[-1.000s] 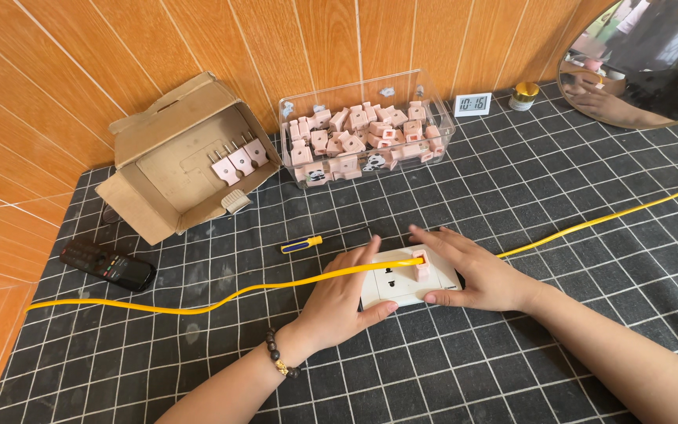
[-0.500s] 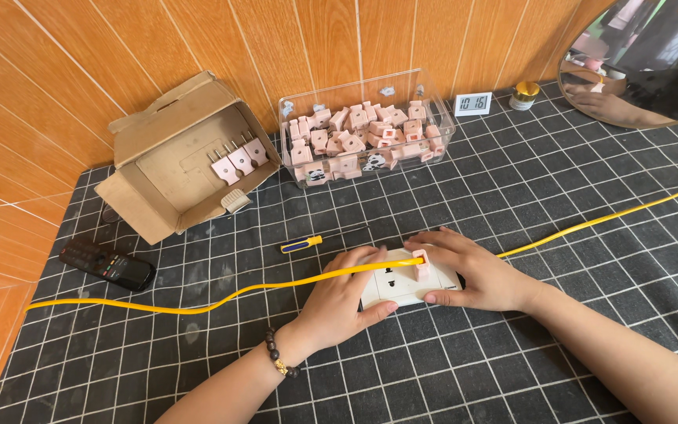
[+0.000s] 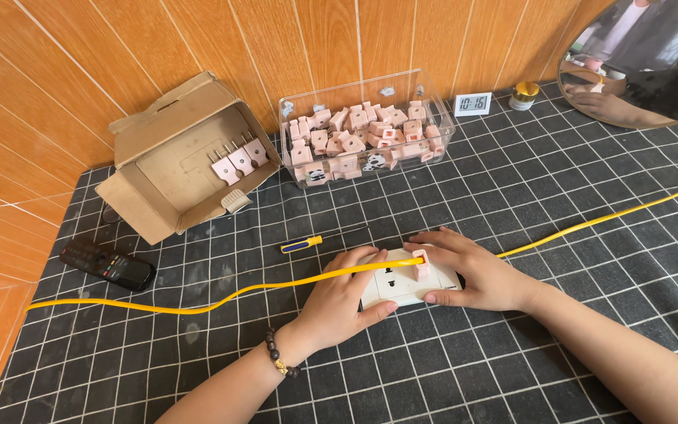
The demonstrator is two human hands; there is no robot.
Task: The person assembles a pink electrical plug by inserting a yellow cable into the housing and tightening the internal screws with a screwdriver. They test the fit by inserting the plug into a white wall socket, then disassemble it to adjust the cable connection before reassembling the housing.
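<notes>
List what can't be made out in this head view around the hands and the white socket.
- White socket: both ends covered by the left hand and right hand.
- Yellow cable: both ends leave the frame edges.
- Pink plug: prongs hidden.
- Pink plugs in the clear box: too small to count.

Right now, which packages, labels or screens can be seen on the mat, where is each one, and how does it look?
Cardboard box: back left, brown, lying open on its side, pink plugs inside.
Clear plastic box: back centre by the wall, rectangular, full of pink plugs.
Small digital display: right of the clear box, white frame, grey screen.
Remote control: left edge, black, oblong.
</notes>
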